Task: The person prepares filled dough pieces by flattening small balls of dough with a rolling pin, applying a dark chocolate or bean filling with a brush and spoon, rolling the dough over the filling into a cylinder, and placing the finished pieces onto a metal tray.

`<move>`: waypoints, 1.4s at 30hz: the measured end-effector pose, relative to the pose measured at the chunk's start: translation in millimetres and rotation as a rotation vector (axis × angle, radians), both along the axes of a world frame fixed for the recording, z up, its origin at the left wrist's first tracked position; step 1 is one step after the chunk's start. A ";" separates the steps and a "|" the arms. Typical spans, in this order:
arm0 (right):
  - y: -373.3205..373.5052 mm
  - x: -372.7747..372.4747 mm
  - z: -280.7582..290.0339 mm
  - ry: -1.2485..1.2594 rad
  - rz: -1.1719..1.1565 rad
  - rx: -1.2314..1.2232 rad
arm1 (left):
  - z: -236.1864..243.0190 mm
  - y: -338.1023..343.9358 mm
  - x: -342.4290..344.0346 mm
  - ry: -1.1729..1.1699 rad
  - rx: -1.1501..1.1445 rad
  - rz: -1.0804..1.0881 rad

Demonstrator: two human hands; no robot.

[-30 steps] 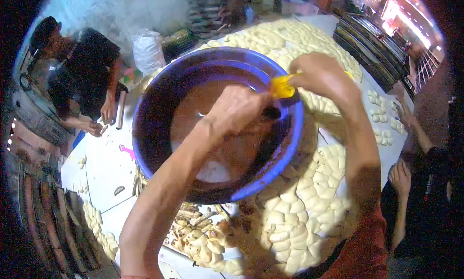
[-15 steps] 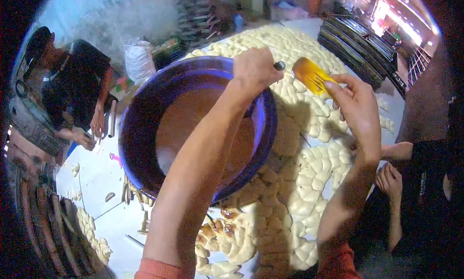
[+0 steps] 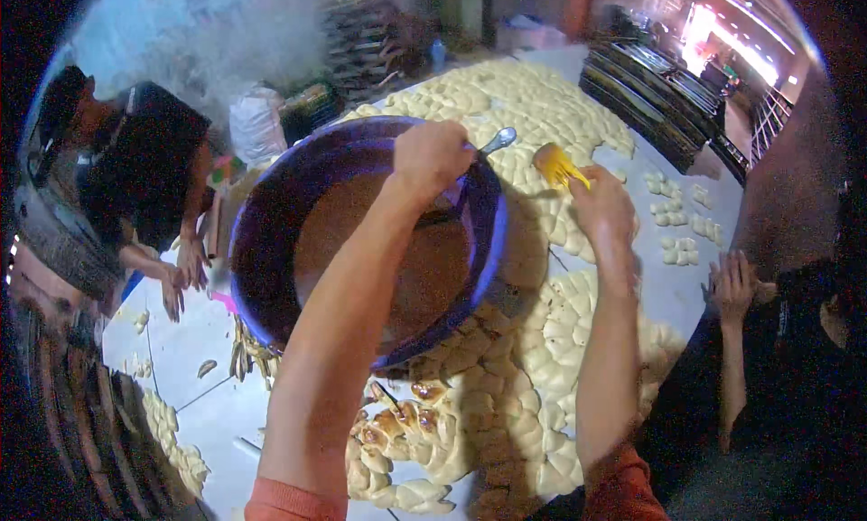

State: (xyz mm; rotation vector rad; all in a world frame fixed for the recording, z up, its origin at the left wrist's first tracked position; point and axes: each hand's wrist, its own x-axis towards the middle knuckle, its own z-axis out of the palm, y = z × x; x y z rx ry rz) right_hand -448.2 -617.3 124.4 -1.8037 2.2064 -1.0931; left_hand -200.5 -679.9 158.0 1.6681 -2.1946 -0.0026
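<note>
A large blue tub (image 3: 495,250) of brown liquid stands on a work surface among many pale dough pieces (image 3: 569,331). My left hand (image 3: 429,160) is closed on a metal utensil (image 3: 498,140) at the tub's upper right rim; part of it is hidden by the hand and forearm. To the right of the tub, over the dough, my right hand (image 3: 601,205) grips a yellow scraper (image 3: 560,167) with brown smears on its blade. Some dough below the tub (image 3: 424,422) has glossy brown filling on it.
A co-worker (image 3: 135,160) in dark clothes is at the left, another person's hands (image 3: 733,286) at the right edge. Stacked dark trays (image 3: 655,97) stand back right, a white sack (image 3: 257,124) back left. Small dough clusters (image 3: 668,214) lie on the white surface (image 3: 181,340).
My hands have separated from the right rim: the left moved up and slightly left with the utensil, the right moved right, then slightly left and down with the scraper. The left co-worker's hands shifted.
</note>
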 end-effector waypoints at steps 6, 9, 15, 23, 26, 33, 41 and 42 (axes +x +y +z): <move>-48.2 30.5 -8.6 -0.583 0.107 0.173 | -2.1 11.0 12.5 0.016 -0.079 -0.029; -47.8 43.5 4.3 -0.403 0.195 0.109 | 0.1 10.0 8.7 0.019 -0.108 -0.029; -32.0 66.5 6.7 -0.215 0.221 0.003 | 1.3 1.8 -7.3 0.052 -0.281 -0.076; -42.3 64.2 -5.6 -0.074 0.246 0.159 | -1.9 0.1 -29.4 0.104 -0.038 -0.191; -36.7 69.5 -5.8 -0.024 0.278 0.097 | -3.9 -1.7 -23.9 0.066 -0.075 -0.192; 9.6 60.1 10.0 -0.064 0.412 0.266 | -8.7 -25.2 -29.8 0.078 -0.081 -0.073; 38.0 63.0 5.3 -0.002 0.424 0.055 | -18.4 -29.9 -17.5 0.046 -0.066 0.129; 33.8 61.3 3.8 0.054 0.425 0.065 | -14.8 -26.7 -11.5 0.066 -0.076 0.083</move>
